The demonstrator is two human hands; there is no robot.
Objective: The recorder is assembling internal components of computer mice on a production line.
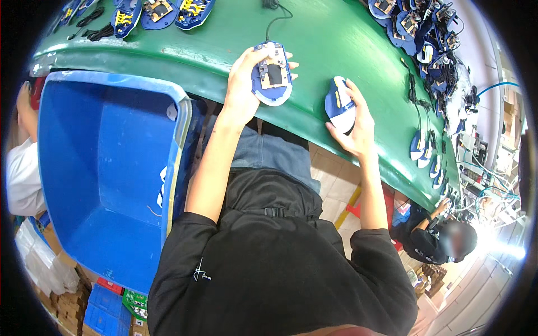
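Observation:
My left hand [244, 84] grips a computer mouse base [273, 96], blue with an exposed circuit board, its thumb lying over the board's upper part. A dark cable [269, 26] runs from the base's far end onto the green table. To the right, my right hand [358, 120] holds a mouse top shell [340, 106], blue and white with yellow parts, tilted above the table near its front edge. The two halves are apart, with a stretch of green surface between them.
A large blue bin [112, 224] stands at my left. Several open mouse halves [193, 12] lie at the far left of the green table [196, 61]. Mouse parts and cables [431, 50] are heaped far right, with several blue-white mice [417, 144] nearer. A co-worker [437, 238] sits at right.

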